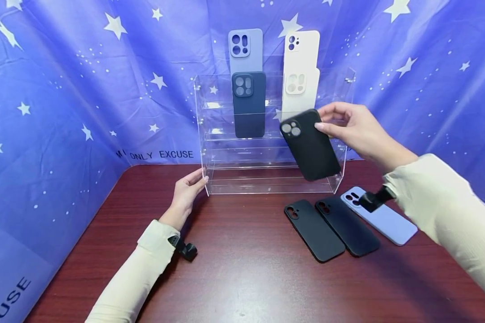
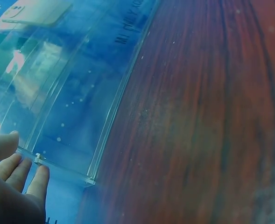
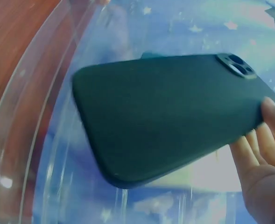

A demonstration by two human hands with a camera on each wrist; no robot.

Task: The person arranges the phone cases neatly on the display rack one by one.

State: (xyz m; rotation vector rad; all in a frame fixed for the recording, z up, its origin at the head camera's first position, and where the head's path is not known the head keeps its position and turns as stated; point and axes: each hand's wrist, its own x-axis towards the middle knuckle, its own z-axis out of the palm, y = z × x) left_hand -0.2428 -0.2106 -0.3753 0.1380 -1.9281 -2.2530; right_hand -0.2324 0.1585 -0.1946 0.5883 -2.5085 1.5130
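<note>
My right hand (image 1: 357, 128) pinches a black phone case (image 1: 313, 148) by its upper right edge, thumb on the back face and fingers behind. The case hangs tilted in front of the right part of a clear acrylic display stand (image 1: 246, 186). In the right wrist view the case (image 3: 170, 112) fills the middle, its camera cutout near the fingers. My left hand (image 1: 186, 193) holds the stand's lower left side edge; the left wrist view shows thumb and fingers (image 2: 38, 184) at that panel. Behind the held case stands a white case (image 1: 303, 101), partly hidden.
Upright in the stand are a light-blue case (image 1: 246, 45), a dark-blue case (image 1: 249, 112) and another white case (image 1: 309, 49). On the table (image 1: 234, 269) lie a dark-green case (image 1: 315, 233), a black case (image 1: 349, 229) and a lavender case (image 1: 392, 222). Starry curtain (image 1: 72, 89) surrounds the table.
</note>
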